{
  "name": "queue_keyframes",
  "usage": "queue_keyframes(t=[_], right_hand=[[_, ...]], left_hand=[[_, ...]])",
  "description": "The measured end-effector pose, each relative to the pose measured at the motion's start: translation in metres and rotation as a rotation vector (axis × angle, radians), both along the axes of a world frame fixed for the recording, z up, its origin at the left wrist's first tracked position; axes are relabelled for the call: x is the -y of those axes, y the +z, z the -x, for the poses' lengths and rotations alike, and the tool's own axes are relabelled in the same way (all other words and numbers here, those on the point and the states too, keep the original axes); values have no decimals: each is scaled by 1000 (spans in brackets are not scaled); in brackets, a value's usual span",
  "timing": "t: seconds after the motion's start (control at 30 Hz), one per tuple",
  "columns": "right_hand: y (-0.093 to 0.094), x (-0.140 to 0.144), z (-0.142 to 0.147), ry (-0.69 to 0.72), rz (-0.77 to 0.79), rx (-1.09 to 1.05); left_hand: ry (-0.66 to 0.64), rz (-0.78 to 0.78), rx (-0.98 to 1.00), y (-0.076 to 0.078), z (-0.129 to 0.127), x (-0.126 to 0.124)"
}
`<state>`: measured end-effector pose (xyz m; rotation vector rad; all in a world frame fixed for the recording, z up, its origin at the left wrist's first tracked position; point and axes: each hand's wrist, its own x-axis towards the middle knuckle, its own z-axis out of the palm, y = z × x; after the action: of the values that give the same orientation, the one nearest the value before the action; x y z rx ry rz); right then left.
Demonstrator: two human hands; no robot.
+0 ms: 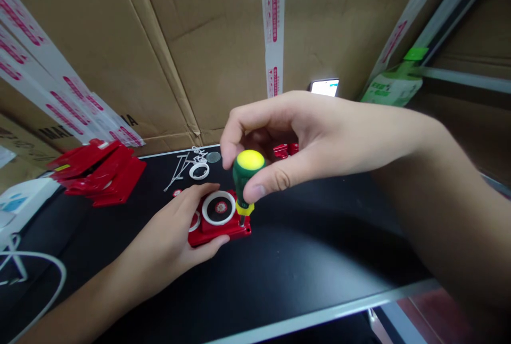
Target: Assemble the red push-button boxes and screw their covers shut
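Observation:
A red plastic housing (223, 235) with a white ring around a black disc lies on the black table. My left hand (181, 227) grips it from the left side, thumb along the near edge and fingers over the far edge. Between the thumb and fingers of my right hand (287, 147) is a screwdriver (241, 181) with a green handle and yellow end. It stands nearly upright, its tip down at the housing's right corner. Whether a screw sits under the tip is hidden.
Stacked red plastic parts (101, 171) stand at the left, beside a white device (19, 211) with a cable. Behind the housing lie a white ring (199, 171) and thin white pieces (179, 169). Cardboard boxes (215, 40) wall the back; a phone (325, 88) and green bottle (393, 86) are at the right.

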<state>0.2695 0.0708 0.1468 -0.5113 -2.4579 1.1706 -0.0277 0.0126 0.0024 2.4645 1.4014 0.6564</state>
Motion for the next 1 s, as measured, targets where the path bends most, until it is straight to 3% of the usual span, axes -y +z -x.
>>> queue_keyframes(t=[0.17,0.4,0.53,1.0], right_hand=[[-2,-3,-1,-49,-50,29],[5,1,-9,-27,4,58],[7,1,-11,-6,4,50],[-1,4,0,-39,-51,40]], left_hand=[[3,-17,-3,1,2,0],[-98,-46,11,6,1,-2],[-92,-54,12,6,2,-1],[-127,-176,-49,6,1,-1]])
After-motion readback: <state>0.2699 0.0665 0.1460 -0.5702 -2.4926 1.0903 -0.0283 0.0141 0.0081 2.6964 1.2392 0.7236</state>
